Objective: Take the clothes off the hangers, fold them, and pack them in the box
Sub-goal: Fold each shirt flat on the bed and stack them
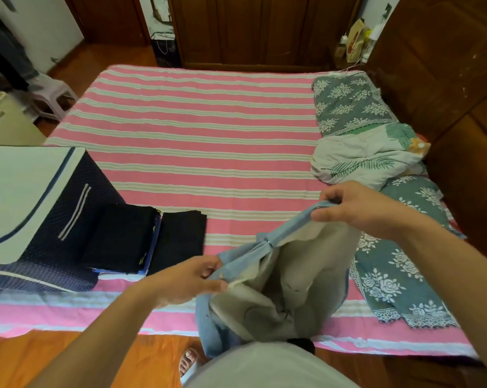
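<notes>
My left hand (189, 278) and right hand (360, 208) pinch waistband of light-blue denim garment with pale lining (281, 278), off hanger. Folding step; next, lay flat on pink striped bed (197, 141).

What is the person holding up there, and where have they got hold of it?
A light blue garment, gripped along its top edge: left hand at one end, right hand at the other.
</notes>
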